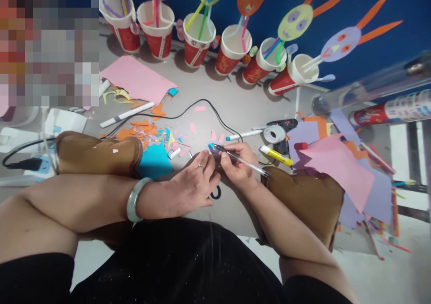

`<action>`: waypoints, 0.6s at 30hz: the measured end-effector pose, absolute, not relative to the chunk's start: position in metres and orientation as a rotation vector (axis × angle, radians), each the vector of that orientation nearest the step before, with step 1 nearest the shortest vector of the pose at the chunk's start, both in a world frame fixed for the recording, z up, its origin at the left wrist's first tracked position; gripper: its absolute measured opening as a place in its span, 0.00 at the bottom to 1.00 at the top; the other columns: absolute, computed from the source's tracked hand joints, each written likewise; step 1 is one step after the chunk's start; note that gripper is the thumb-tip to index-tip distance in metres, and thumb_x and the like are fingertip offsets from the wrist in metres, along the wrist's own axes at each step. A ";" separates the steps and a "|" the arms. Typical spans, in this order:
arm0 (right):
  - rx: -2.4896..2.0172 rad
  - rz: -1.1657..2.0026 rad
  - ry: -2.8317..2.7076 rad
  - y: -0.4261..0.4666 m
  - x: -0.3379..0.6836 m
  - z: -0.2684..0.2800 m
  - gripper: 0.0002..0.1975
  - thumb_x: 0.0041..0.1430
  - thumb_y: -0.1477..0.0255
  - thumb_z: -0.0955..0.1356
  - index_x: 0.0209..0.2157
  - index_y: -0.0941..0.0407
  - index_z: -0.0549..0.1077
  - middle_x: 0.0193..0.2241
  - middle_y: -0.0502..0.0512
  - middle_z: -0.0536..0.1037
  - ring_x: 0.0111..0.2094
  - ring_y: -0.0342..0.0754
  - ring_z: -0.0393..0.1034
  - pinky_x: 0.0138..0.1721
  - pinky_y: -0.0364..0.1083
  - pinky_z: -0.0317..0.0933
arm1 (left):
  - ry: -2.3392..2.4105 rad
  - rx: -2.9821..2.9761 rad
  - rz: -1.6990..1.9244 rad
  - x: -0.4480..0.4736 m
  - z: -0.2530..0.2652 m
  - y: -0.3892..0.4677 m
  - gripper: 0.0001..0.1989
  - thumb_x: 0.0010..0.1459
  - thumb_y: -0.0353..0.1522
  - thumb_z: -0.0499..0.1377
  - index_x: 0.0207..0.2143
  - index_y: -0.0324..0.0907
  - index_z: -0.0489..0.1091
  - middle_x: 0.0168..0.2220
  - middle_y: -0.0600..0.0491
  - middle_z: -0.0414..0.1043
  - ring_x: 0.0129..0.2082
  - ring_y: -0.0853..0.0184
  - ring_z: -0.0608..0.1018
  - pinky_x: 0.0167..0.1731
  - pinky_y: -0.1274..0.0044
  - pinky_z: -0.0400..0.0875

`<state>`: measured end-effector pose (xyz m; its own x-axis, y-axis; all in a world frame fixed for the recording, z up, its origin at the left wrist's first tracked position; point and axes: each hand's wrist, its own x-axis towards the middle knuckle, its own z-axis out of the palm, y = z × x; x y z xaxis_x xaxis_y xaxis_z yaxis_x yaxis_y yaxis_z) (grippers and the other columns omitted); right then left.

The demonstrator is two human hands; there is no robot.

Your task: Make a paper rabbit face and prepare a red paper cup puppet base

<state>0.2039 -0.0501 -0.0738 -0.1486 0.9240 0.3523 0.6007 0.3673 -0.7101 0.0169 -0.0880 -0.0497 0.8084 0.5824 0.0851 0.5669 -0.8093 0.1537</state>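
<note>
My right hand (238, 165) is closed around a ballpoint pen (240, 159) with a clear barrel and a dark front end. The pen's tip meets a small purple and blue paper cutout (213, 147) lying on the table. Palm down, my left hand (191, 182) rests on the table just left of the cutout, its thumb apart from the other fingers. Its fingertips are at the cutout's lower edge; whether they press on it I cannot tell. A black scissors handle loop (216, 191) shows beside my left thumb. Small pink paper petals (217, 136) lie just beyond the cutout.
Red-and-white paper cups (156, 39) with paper faces stand along the back. Paper scraps (144, 133) and a white marker (126, 115) lie left. A black cable (188, 108) crosses behind my hands. Right are a tape roll (273, 134), yellow stick (276, 156) and coloured paper (340, 165). Brown cushions (97, 153) flank me.
</note>
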 end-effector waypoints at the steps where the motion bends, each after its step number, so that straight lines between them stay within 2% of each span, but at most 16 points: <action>1: -1.344 0.534 -1.854 -0.050 0.204 -0.075 0.05 0.62 0.67 0.68 0.39 0.51 0.73 0.31 0.52 0.83 0.28 0.47 0.78 0.31 0.47 0.74 | 0.923 2.863 0.197 0.017 -0.050 -0.089 0.46 0.54 0.53 0.67 0.59 0.24 0.64 0.62 0.20 0.64 0.64 0.36 0.69 0.64 0.47 0.58; 7: -1.305 0.485 -1.888 -0.051 0.204 -0.082 0.06 0.62 0.65 0.68 0.38 0.51 0.73 0.28 0.50 0.81 0.24 0.45 0.74 0.28 0.46 0.71 | 0.956 2.864 0.179 0.019 -0.049 -0.091 0.47 0.53 0.54 0.67 0.60 0.24 0.64 0.61 0.20 0.65 0.63 0.36 0.70 0.63 0.47 0.59; 11: -1.319 0.526 -1.932 -0.051 0.204 -0.077 0.05 0.62 0.67 0.68 0.38 0.51 0.74 0.28 0.51 0.82 0.24 0.46 0.75 0.29 0.46 0.72 | 0.965 2.862 0.137 0.021 -0.046 -0.090 0.47 0.53 0.54 0.68 0.60 0.24 0.65 0.61 0.21 0.66 0.63 0.37 0.70 0.63 0.48 0.59; 18: -1.331 0.502 -1.960 -0.049 0.205 -0.076 0.06 0.62 0.65 0.67 0.37 0.51 0.73 0.28 0.51 0.82 0.24 0.46 0.75 0.28 0.46 0.72 | 0.972 2.901 0.148 0.019 -0.050 -0.091 0.48 0.54 0.55 0.66 0.61 0.23 0.63 0.61 0.21 0.65 0.63 0.37 0.70 0.64 0.49 0.58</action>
